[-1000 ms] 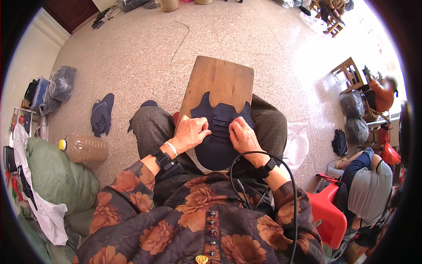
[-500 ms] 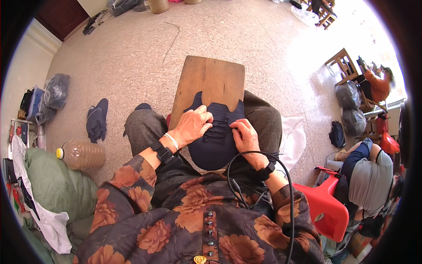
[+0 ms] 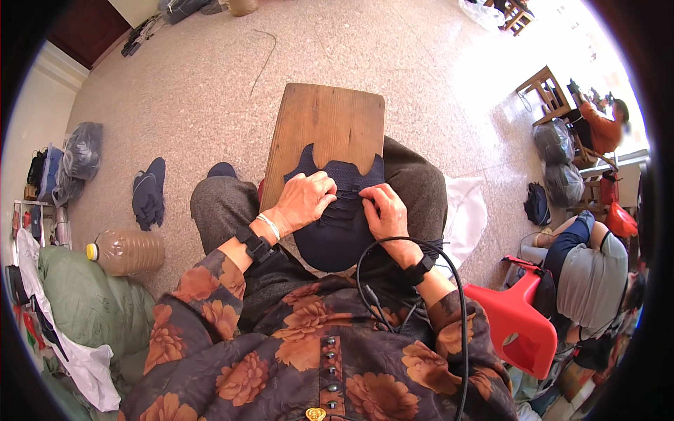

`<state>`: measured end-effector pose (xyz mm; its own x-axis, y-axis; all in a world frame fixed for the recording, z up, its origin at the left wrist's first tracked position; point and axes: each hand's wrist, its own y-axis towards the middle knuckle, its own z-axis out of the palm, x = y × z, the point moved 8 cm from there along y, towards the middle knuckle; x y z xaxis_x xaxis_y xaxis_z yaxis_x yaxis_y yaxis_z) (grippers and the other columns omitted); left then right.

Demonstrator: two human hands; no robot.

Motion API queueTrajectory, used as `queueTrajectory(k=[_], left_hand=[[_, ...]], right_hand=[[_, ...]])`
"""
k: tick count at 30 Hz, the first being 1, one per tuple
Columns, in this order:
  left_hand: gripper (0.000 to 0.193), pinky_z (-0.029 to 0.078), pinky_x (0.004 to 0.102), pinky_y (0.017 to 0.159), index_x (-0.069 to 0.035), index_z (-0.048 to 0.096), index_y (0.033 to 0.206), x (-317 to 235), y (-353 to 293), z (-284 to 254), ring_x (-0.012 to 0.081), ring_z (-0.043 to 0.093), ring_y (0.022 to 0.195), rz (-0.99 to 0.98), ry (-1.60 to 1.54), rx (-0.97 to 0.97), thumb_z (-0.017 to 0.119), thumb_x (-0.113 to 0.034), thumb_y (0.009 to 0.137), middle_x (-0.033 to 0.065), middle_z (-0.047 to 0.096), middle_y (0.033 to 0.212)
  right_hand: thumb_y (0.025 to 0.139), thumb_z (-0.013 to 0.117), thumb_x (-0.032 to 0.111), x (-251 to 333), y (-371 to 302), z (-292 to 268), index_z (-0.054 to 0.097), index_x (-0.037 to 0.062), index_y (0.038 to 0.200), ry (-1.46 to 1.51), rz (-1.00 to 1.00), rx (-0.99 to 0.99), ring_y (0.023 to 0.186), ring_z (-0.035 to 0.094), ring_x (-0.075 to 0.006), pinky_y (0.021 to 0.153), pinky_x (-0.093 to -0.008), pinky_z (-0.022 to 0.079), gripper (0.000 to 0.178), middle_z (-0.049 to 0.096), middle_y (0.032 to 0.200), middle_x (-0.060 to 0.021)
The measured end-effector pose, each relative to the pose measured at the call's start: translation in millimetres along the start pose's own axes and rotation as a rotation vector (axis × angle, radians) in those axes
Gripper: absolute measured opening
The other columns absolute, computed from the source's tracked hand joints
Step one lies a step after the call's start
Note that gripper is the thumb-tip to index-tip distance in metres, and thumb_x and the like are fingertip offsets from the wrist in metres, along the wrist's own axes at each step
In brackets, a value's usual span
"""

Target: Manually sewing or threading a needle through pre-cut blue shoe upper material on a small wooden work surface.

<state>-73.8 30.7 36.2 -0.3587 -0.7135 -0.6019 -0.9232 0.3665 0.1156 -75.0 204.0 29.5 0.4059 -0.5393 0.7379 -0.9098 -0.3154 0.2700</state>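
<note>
A dark navy shoe upper [image 3: 335, 245], its rounded toe toward me, lies flat on a wooden board [image 3: 330, 119] across my lap. Dark laces [image 3: 340, 208] cross its middle in several rows. My left hand [image 3: 302, 200] rests over the upper's left side, thumb and fingers pinched at the lace rows. On the other side my right hand [image 3: 385, 212] has its thumb and fingertips pressed together at the right edge of the lacing. Whether each pinch holds lace or fabric is too small to tell.
A black cable [image 3: 463, 316] loops over my right forearm. More dark uppers [image 3: 149, 196] lie on the floor at left, by a brown plastic jug [image 3: 130, 252]. To the right are a red plastic chair [image 3: 516, 326], a bent-over person [image 3: 590, 281] and filled bags [image 3: 562, 182].
The view has shifted slightly. My right fingertips are a little farther up along the lacing. My left hand stays at nearly the same place on the upper.
</note>
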Motion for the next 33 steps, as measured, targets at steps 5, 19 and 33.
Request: queueTrajectory(k=[5,19,33], left_hand=[[0.011,0.046,0.0365,0.063,-0.004,0.066,0.088,7,0,-9,0.0235,0.060,0.070,-0.045,-0.240,-0.071,0.071,-0.014,0.088,0.0084,0.058,0.080],[0.012,0.045,0.0387,0.075,-0.010,0.067,0.088,14,-23,-12,0.0274,0.063,0.080,-0.089,-0.029,-0.054,0.072,-0.020,0.086,0.0063,0.063,0.084],[0.010,0.043,0.0375,0.071,-0.009,0.066,0.091,4,-21,-7,0.0274,0.061,0.077,-0.020,-0.008,-0.197,0.072,-0.017,0.087,0.0062,0.061,0.083]], right_hand=[[0.085,0.068,0.005,1,5,1,0.066,0.0058,0.098,-0.026,0.003,0.052,0.085,0.067,-0.0298,0.076,-0.0390,0.054,0.013,0.063,0.090,-0.0105],[0.078,0.075,0.007,8,0,-2,0.066,0.0052,0.088,0.029,-0.084,0.104,0.088,0.064,-0.0286,0.078,-0.0383,0.053,0.014,0.060,0.094,-0.0091],[0.081,0.070,0.004,4,-5,2,0.068,0.0045,0.090,0.000,-0.062,0.015,0.094,0.063,-0.0306,0.082,-0.0395,0.052,0.009,0.061,0.096,-0.0099]])
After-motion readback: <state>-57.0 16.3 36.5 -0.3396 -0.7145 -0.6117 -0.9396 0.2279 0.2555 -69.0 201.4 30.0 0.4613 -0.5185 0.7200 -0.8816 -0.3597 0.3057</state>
